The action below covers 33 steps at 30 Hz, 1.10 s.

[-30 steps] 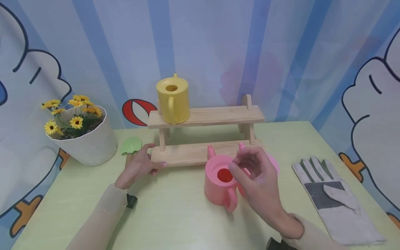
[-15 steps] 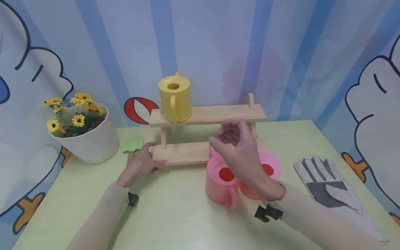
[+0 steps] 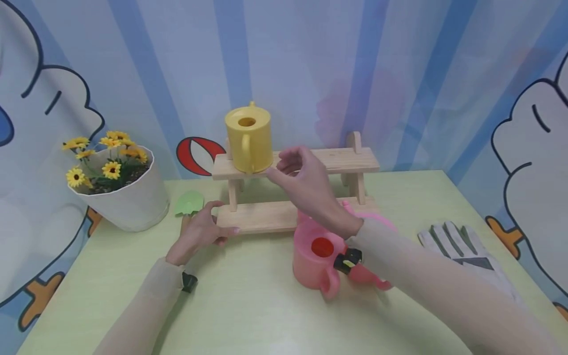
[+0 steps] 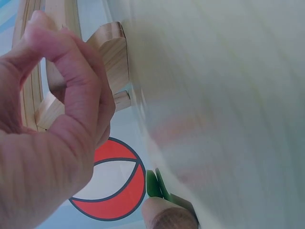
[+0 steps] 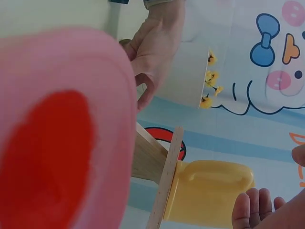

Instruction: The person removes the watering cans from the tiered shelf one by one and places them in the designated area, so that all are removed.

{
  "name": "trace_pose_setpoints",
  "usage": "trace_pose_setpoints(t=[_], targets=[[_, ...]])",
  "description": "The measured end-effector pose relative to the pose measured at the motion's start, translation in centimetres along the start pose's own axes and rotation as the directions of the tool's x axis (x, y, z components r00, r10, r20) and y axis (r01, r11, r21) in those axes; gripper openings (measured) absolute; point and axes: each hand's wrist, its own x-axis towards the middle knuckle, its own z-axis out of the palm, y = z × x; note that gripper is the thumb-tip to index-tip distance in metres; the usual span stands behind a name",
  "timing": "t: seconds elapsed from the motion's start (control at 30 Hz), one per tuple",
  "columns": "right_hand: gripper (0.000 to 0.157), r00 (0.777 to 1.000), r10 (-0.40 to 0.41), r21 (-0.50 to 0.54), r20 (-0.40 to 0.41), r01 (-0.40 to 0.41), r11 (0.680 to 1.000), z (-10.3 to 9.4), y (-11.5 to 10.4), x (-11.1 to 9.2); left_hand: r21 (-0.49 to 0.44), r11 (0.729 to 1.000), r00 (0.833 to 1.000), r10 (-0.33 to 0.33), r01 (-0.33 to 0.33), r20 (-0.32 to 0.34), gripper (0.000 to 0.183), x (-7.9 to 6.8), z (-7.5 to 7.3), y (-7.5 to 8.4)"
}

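A yellow watering can (image 3: pixel 259 145) stands on the left part of the upper board of a two-tier wooden shelf (image 3: pixel 262 217). My left hand (image 3: pixel 200 232) grips the left end of the lower board, its thumb on the front edge. My right hand (image 3: pixel 308 187) hovers before the upper board, just right of the yellow can, with loosely bent fingers that hold nothing. In the right wrist view, its fingers (image 5: pixel 252 207) appear near the can. Below the right forearm stands a pink watering can (image 3: pixel 306 266). A second pink watering can (image 3: pixel 366 277) is partly hidden by the sleeve.
At the left stands a white pot (image 3: pixel 133 209) with yellow flowers (image 3: pixel 111 170). A green toy trowel (image 3: pixel 189 202) lies between the pot and the shelf, beside my left hand. A grey and white work glove (image 3: pixel 470 251) lies at the right, partly covered by the right sleeve.
My right hand has moved left and away from me, from above the pink watering cans to beside the yellow one. The left hand keeps its grip on the shelf.
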Motion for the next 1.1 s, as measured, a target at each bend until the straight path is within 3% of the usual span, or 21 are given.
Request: trace_pose_setpoints(t=[0.2, 0.53, 1.1], targets=[[0.049, 0.999, 0.015, -0.016, 0.036, -0.015, 1.0, 1.3, -0.3, 2.0, -0.03, 0.999, 1.0, 0.025, -0.025, -0.001, 0.098, 0.1, 0.0, -0.3], [0.043, 0.997, 0.062, -0.066, 0.045, -0.059, 0.996, 3.0, -0.2, 4.4, -0.045, 0.998, 0.999, 0.048, -0.047, 0.007, 0.099, 0.0, 0.0, -0.4], [0.039, 0.993, 0.076, -0.136, 0.086, -0.064, 0.989, 5.1, 0.3, 6.3, -0.046, 0.998, 0.999, 0.046, -0.046, -0.001, 0.099, -0.1, 0.0, -0.3]])
